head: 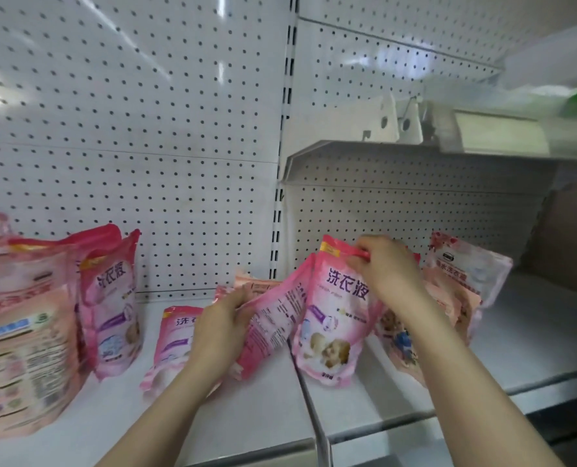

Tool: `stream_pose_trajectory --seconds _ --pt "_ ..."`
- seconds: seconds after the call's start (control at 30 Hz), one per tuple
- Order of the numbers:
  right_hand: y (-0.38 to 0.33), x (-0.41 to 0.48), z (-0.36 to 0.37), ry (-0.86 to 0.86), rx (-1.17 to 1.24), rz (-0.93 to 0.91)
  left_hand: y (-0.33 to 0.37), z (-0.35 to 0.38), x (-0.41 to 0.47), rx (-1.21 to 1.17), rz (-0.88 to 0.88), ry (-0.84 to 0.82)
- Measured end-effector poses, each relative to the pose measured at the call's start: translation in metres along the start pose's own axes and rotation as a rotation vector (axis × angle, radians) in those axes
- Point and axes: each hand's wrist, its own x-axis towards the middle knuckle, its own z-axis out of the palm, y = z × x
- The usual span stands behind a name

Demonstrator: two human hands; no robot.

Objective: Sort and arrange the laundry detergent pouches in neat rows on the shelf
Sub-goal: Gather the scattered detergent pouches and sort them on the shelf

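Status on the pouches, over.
Left hand grips a tilted pouch. Right hand pinches the top of an upright pouch. One flat pouch lies by the left forearm; rows unfinished.

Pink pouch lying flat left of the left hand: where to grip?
I'd pinch the flat pouch by its top seal, from above-left. That thin edge faces the back wall, uncovered; the left hand and forearm cover its right side.

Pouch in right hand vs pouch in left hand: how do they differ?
The right-hand pouch shows its front with large purple characters; the left-hand pouch shows its back, fine print. The right hand pinches its pouch by the top edge, nearly upright; the left hand grips its pouch at the side, tilted. Both are pink.
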Motion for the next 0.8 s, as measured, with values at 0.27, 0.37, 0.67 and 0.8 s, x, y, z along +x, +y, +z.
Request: stream_pose_trajectory --seconds 0.27,0.37,0.67,0.8 --pt "0.01 0.013 0.024 0.22 -0.298 -0.011 -0.004 -0.016 -0.016 -0.368 -0.054 -0.054" --pt "0.005 0.011 0.021 0.295 -0.334 -0.099 -0.004 -0.016 -0.022 -0.479 -0.071 -0.104" --pt "-0.013 -0.034 -0.007 -0.352 0.47 -0.213 -0.007 -0.014 -0.03 -0.602 -0.04 -0.28" --pt "-0.017 -0.04 -0.014 -0.136 0.49 -0.174 0.0 -0.014 -0.03 -0.561 0.031 -0.383"
